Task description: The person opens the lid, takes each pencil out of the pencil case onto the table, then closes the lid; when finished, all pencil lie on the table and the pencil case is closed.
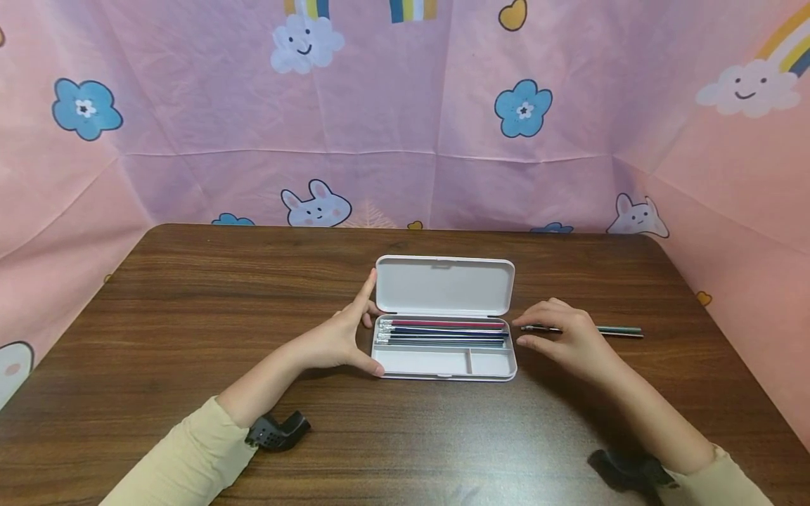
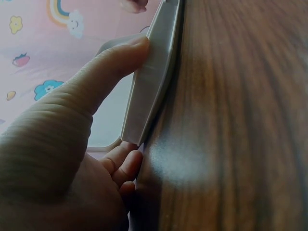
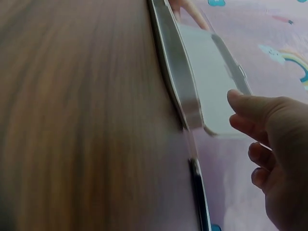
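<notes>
A white pencil case (image 1: 430, 362) lies on the table with its lid (image 1: 446, 284) standing up at the back. Several pencils (image 1: 449, 335), red, dark blue and grey with eraser ends to the left, fill its rear compartment. My left hand (image 1: 335, 341) holds the case's left end: the thumb is on the front corner, the index finger reaches up along the lid, and other fingers curl behind. My right hand (image 1: 572, 337) hovers off the right end, fingers loosely bent, nothing between thumb and index. Beneath and beyond it lie dark pencils (image 1: 623, 332) on the table.
The case's front part has two compartments split by a divider (image 1: 470, 361). The brown wooden table (image 1: 240, 281) is bordered by a pink patterned cloth (image 1: 380, 119) at the back and sides. Black wrist cameras (image 1: 278, 430) sit at both sleeves.
</notes>
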A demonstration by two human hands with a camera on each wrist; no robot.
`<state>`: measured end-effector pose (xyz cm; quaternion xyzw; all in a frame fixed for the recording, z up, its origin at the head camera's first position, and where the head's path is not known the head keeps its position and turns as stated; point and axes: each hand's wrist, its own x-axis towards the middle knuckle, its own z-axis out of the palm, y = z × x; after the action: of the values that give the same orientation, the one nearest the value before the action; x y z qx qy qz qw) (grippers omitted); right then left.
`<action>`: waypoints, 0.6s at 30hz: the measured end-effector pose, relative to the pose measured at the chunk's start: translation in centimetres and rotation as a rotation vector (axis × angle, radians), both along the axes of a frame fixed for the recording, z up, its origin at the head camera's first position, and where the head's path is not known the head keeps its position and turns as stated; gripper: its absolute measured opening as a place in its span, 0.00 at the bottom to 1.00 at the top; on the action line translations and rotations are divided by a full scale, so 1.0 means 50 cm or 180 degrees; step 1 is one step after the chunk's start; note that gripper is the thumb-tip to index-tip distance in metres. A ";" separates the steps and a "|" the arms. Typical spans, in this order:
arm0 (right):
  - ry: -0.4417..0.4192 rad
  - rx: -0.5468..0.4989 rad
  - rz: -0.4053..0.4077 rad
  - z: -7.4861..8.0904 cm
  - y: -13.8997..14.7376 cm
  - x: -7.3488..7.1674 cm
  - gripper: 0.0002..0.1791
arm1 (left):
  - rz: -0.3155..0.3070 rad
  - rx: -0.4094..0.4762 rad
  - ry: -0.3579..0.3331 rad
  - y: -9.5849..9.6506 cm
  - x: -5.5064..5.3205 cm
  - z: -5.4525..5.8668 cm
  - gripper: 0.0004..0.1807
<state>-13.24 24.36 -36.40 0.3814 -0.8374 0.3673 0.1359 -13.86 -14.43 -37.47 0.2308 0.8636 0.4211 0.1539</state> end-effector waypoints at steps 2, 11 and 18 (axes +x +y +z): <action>-0.0033 0.0020 0.0034 -0.004 -0.011 -0.003 0.16 | -0.0014 0.0003 0.0030 0.000 0.000 0.000 0.82; -0.0252 0.0260 -0.0014 -0.007 -0.054 -0.011 0.14 | -0.0037 0.0028 0.0038 0.000 0.000 0.000 0.82; -0.0318 0.0457 -0.0117 -0.011 -0.069 -0.018 0.14 | -0.0051 0.0065 0.0031 -0.001 -0.001 -0.002 0.81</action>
<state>-14.14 20.91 -36.95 0.3559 -0.8742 0.3222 0.0730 -13.91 -14.48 -37.55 0.2414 0.8581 0.4274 0.1506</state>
